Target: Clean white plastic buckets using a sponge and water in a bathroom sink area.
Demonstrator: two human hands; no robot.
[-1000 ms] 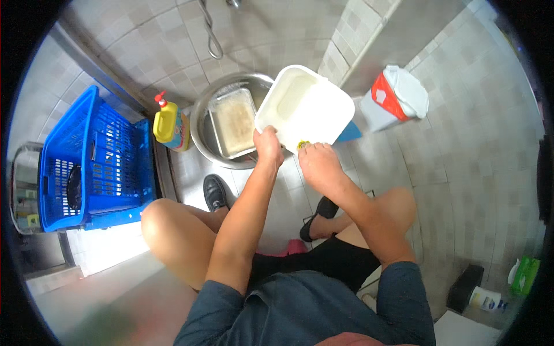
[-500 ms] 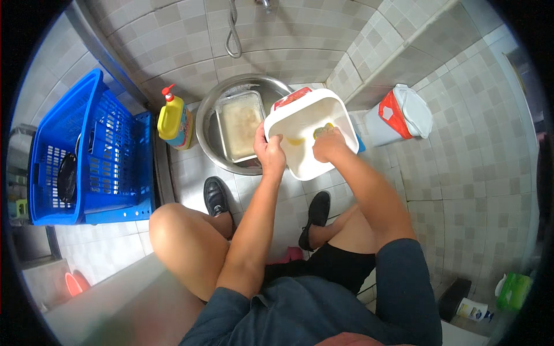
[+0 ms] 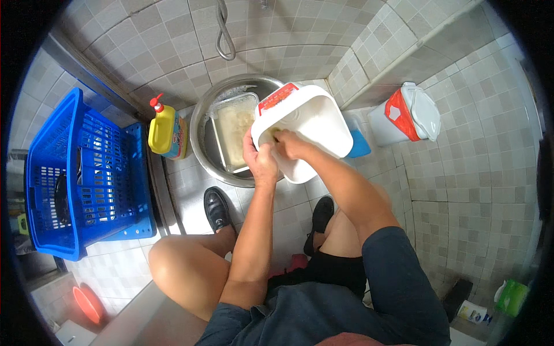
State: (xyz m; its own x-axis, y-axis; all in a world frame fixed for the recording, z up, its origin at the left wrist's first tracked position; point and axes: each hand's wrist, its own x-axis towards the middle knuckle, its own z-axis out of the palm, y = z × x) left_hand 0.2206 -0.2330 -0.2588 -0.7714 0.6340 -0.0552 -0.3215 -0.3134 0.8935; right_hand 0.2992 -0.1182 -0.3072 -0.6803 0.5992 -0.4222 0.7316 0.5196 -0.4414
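My left hand [image 3: 262, 160] grips the near left wall of a white plastic bucket [image 3: 330, 124], which is tilted with its mouth toward me. Inside it, my right hand [image 3: 290, 144] presses a yellowish-green sponge [image 3: 273, 132] against the left inner wall. Fingers cover most of the sponge. Behind and left of the bucket stands a round steel basin [image 3: 200, 138]. A rectangular metal tray [image 3: 219, 135] filled with cloudy liquid rests in the basin. A yellow pump bottle [image 3: 163, 130] with a red top is left of the basin.
A blue plastic basket [image 3: 78, 199] holding dark items stands at the left. On the right, a white lidded bucket [image 3: 385, 123] with a red label is by the wall. Behind the tilted bucket lies a blue object [image 3: 360, 143]. A shower hose [image 3: 223, 29] hangs above the basin.
My right hand has moved with the sponge from the bucket's middle to its left inner wall. The bucket has shifted slightly left and turned, and the yellow smear on its inside no longer shows.
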